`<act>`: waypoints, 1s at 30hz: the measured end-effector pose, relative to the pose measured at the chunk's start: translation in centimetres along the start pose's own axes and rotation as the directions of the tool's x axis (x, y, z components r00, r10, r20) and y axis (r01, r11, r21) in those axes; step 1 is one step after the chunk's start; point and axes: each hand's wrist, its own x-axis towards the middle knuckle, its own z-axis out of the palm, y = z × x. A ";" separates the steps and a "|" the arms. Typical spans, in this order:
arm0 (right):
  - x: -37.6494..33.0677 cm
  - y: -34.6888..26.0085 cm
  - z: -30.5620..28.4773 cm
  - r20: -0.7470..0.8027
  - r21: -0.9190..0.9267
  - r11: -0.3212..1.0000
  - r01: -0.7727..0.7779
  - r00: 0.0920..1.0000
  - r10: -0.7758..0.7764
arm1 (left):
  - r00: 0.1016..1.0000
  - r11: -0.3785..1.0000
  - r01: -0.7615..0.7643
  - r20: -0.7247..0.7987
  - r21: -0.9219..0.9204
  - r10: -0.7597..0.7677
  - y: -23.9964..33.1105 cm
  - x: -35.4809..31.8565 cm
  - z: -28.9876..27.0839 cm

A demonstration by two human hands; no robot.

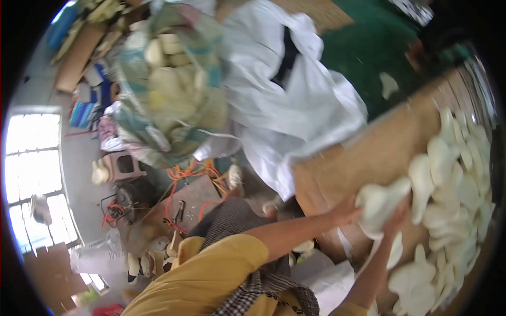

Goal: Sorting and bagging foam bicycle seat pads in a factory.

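Note:
Between my two hands are smooth, pale cream, curved pieces (375, 203), raised above the brown work surface (337, 176). They look like one or more soft moulded shapes stacked together; their exact kind and number cannot be made out. My left hand (347, 210) grips the near left edge with bent fingers. On the right side my right hand (396, 218) is closed around the lower edge, its fingers partly hidden and blurred. Just right of the held pieces lies a large pile of similar cream pieces (452, 224), some overlapping. Another pale piece (394, 250) shows below, beside my right wrist.
A white cloth sack (311, 100) drapes against the table's far edge. Beyond it stands an open woven sack (129, 79) filled with cream pieces. Orange cords (192, 169) and a dark round machine (134, 194) are on the floor at left. One cream piece (389, 85) lies on the green floor.

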 end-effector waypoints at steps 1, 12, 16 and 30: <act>0.2 0.2 -0.6 -0.123 0.227 0.974 0.004 0.992 0.025 | 0.997 0.992 -0.067 0.042 0.104 0.063 1.8 -0.9 -1.1; -4.8 -50.2 12.1 0.567 0.665 0.628 -0.403 0.820 -0.074 | 0.314 0.807 -0.301 -0.747 0.508 0.586 11.1 -25.0 -43.9; -10.7 -60.9 25.6 0.602 0.764 0.580 -0.281 0.632 -0.487 | 0.329 0.439 0.421 -0.585 0.794 0.741 8.8 -29.2 -52.8; -8.9 -62.2 45.9 0.615 0.355 0.815 -0.458 0.771 0.165 | 0.770 0.721 0.176 -0.550 0.670 0.323 7.7 -39.4 -65.3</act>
